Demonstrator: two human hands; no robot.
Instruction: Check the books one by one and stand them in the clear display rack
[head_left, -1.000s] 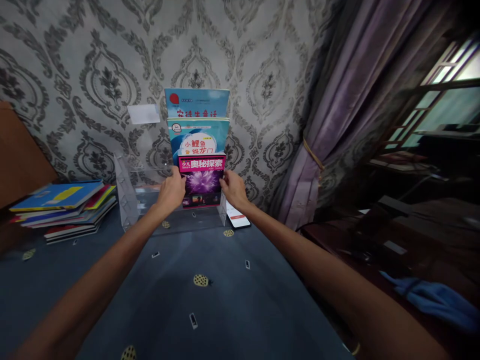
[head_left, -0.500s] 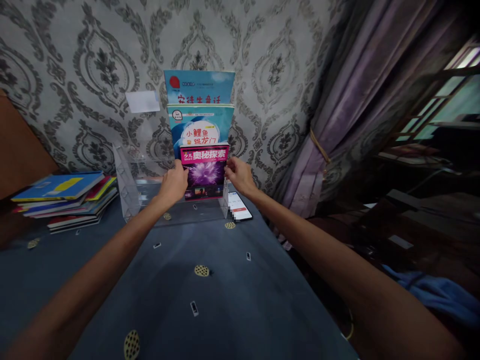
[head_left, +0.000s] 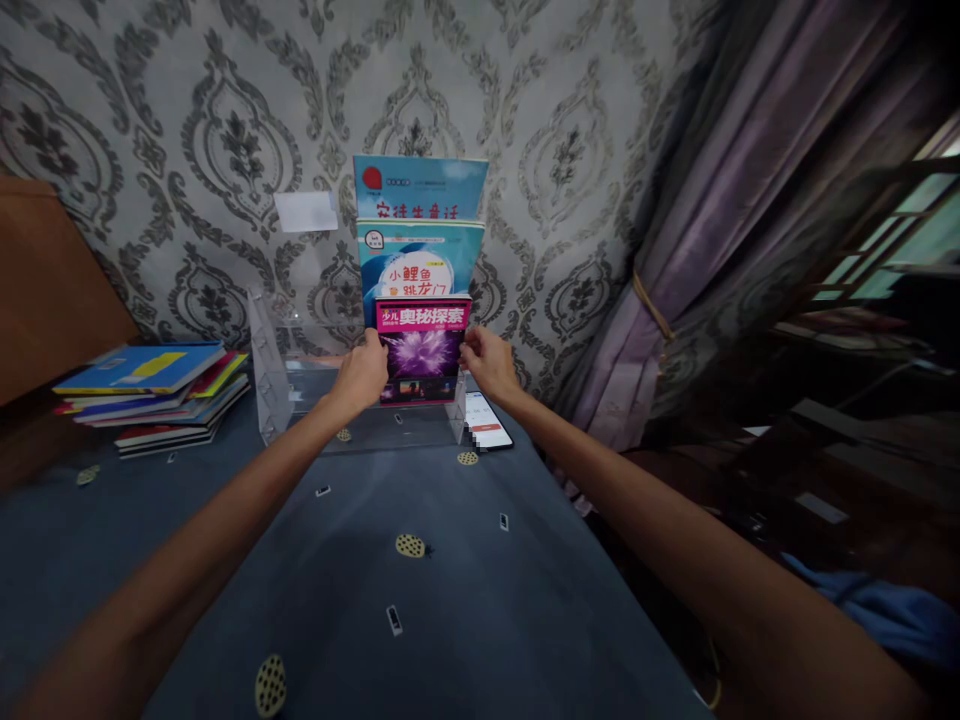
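Note:
A clear acrylic rack [head_left: 274, 385] stands against the patterned wall with books tiered on its right side. At the front is a pink and purple book [head_left: 421, 350]. My left hand [head_left: 361, 372] grips its left edge and my right hand [head_left: 487, 363] grips its right edge, fingers closed on it. Behind it rise a blue book with a white fish picture [head_left: 420, 265] and a taller blue book with red letters [head_left: 420, 187]. The rack's left side holds nothing.
A stack of colourful books [head_left: 154, 393] lies on the blue tablecloth [head_left: 420, 620] at the left. A phone [head_left: 489, 422] rests beside the rack's right end. A purple curtain [head_left: 697, 230] hangs at the right, with dark furniture and a blue cloth [head_left: 877, 605] below.
Both hands stay on the pink book, which has shifted slightly in the rack's front tier. My head has turned a little, so the scene slid rightward in view.

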